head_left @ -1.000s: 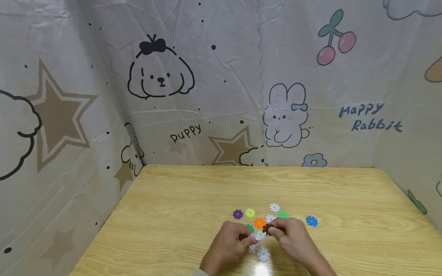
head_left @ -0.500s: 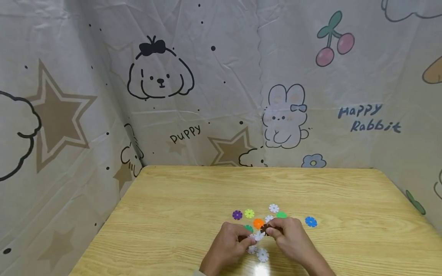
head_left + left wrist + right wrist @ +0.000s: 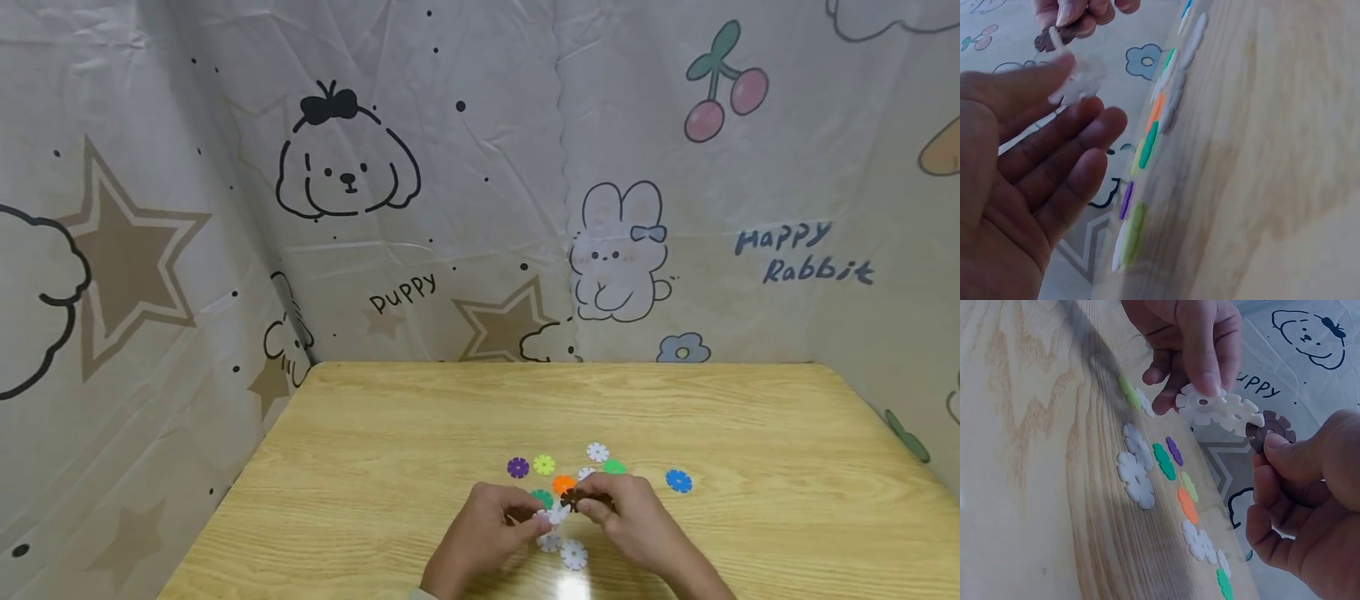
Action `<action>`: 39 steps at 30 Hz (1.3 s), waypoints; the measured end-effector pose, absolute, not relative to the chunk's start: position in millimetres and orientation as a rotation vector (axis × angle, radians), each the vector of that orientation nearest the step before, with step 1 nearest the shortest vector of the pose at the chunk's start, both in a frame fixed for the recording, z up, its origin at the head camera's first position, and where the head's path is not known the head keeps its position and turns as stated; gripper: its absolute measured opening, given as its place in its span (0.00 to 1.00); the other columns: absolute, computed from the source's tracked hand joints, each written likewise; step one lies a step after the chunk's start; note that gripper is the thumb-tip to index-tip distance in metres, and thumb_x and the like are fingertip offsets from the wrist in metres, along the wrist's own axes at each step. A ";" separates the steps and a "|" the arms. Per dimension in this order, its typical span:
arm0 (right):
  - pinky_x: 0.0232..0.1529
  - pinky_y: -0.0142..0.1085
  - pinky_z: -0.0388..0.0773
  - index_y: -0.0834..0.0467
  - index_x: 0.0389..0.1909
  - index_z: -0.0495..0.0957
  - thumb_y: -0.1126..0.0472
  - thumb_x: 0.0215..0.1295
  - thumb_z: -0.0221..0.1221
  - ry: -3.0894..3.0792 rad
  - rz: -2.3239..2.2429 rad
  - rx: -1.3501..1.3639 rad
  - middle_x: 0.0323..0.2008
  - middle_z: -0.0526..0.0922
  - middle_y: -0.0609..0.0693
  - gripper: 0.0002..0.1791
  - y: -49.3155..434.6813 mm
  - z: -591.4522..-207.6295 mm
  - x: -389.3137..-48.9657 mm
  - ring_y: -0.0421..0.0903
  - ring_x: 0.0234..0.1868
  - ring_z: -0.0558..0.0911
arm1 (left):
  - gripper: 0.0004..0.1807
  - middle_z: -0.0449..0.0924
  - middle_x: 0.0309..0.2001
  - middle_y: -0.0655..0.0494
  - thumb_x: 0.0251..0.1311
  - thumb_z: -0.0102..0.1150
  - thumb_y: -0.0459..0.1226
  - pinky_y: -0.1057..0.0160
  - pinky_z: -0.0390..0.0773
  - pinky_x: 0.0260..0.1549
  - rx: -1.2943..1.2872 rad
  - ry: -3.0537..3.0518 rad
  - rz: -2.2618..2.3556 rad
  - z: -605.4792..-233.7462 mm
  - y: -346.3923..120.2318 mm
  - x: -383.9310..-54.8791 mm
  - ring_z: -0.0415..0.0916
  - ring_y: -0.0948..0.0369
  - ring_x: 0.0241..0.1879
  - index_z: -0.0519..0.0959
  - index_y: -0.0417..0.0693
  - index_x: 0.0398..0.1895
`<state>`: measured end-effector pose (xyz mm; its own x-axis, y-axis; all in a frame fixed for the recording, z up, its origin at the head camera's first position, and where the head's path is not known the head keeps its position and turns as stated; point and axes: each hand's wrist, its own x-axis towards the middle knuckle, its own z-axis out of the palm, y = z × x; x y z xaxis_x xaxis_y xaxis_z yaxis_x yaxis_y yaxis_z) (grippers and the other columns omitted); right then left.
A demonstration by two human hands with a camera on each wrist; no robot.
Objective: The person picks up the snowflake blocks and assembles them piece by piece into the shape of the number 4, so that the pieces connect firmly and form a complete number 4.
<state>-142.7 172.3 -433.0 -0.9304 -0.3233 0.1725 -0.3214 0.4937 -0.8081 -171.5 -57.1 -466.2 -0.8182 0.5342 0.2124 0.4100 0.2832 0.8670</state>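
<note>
Between the thumb and fingers of my left hand (image 3: 483, 529) is a pair of joined white snowflake discs (image 3: 1204, 406). My right hand (image 3: 633, 517) pinches a brown snowflake disc (image 3: 1272, 428) by its edge, thumb on its face. In the right wrist view the brown disc's notched rim meets the end of the second white disc, which stands at an angle to it. Both hands are raised over the near part of the table. The left wrist view shows the white pieces (image 3: 1079, 81) blurred, with the brown disc (image 3: 1054, 37) behind them.
Loose discs lie on the wooden table (image 3: 375, 467): purple (image 3: 518, 467), yellow (image 3: 543, 464), orange (image 3: 564, 484), blue (image 3: 678, 481), green and several white, two of them (image 3: 573, 554) close below the hands. A yellow-green disc (image 3: 1129, 390) lies by the left hand. A printed cloth (image 3: 450, 208) hangs behind.
Both hands have shifted slightly left, with the brown disc and the white discs in them. The white discs have turned a little. The loose discs on the table stay put.
</note>
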 end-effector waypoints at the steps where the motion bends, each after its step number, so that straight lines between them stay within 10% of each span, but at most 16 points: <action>1: 0.33 0.32 0.80 0.60 0.38 0.85 0.70 0.68 0.60 2.706 -1.473 -0.581 0.36 0.86 0.48 0.06 172.9 -432.7 -142.7 0.44 0.36 0.82 | 0.07 0.85 0.31 0.67 0.62 0.69 0.40 0.68 0.80 0.32 0.895 2.407 1.592 -466.0 -57.3 -171.9 0.80 0.70 0.30 0.89 0.46 0.37; 39: 0.31 0.33 0.80 0.58 0.35 0.84 0.62 0.67 0.65 2.602 -1.566 -0.593 0.32 0.85 0.46 0.04 158.6 -435.9 -142.4 0.46 0.31 0.84 | 0.09 0.86 0.37 0.62 0.66 0.65 0.38 0.68 0.81 0.31 1.001 2.413 1.651 -463.3 -56.5 -175.0 0.81 0.68 0.32 0.88 0.43 0.40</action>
<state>-142.4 158.6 -435.9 -0.9254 -0.3462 0.1543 -0.2984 0.4143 -0.8599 -175.0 -56.5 -463.3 -0.7889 0.5331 0.3057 0.4781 0.2198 0.8504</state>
